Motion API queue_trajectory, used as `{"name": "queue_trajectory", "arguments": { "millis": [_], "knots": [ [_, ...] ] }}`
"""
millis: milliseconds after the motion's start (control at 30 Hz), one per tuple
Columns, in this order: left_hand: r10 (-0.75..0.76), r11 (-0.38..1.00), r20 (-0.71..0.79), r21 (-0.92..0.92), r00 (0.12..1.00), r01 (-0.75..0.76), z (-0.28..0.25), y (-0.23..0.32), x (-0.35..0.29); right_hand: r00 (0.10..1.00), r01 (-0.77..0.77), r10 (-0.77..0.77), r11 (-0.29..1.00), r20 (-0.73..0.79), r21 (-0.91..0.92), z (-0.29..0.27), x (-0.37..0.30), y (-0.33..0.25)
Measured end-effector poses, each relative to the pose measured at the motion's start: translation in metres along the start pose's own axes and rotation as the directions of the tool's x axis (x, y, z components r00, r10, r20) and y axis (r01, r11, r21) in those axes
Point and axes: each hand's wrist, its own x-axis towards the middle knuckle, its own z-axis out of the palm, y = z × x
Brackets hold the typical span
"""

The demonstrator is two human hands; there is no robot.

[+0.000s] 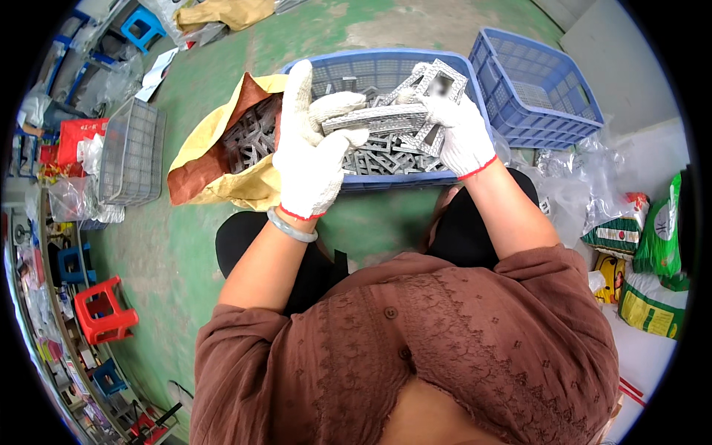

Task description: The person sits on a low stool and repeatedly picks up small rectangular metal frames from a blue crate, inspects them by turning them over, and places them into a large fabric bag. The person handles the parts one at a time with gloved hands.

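Observation:
My left hand (308, 148), in a white knitted glove with a red cuff, has its thumb and some fingers around the left end of a stack of grey metal frames (382, 119). One of its fingers points away from me. My right hand (465, 133), gloved alike, grips the stack's right end. Another grey rectangular frame (445, 78) stands tilted by the right fingers. Below both hands is a blue plastic crate (393, 179) holding many loose grey metal parts (386, 159). A yellow woven sack (196, 159) with more such parts lies open left of the crate.
A second blue crate (534, 89) stands at the far right, beside clear plastic bags (571, 178). At left are a grey crate (133, 152), a red stool (106, 310) and a blue stool (142, 28). Colourful packed bags (653, 297) lie at right.

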Motion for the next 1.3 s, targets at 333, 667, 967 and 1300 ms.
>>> {"name": "queue_trajectory", "arguments": {
  "millis": [333,667,967,1300],
  "knots": [
    [0.138,0.99,-0.086,0.018,0.987,-0.137,0.007,0.005,-0.001,0.998,0.054,-0.051,0.995,0.031,-0.085,0.008,-0.001,-0.001],
    [0.28,0.932,-0.514,0.347,0.811,-0.101,-0.088,0.014,0.04,0.994,-0.063,0.051,0.988,-0.093,-0.141,-0.011,0.004,0.001],
    [0.129,0.599,-0.535,0.713,0.835,0.365,-0.118,-0.015,0.056,0.989,-0.145,0.146,0.989,-0.039,0.032,-0.004,0.004,0.001],
    [-0.609,0.793,0.154,0.134,0.778,0.594,-0.007,-0.014,0.017,0.967,-0.223,0.193,0.956,0.165,0.192,-0.009,0.001,-0.003]
  ]
}}
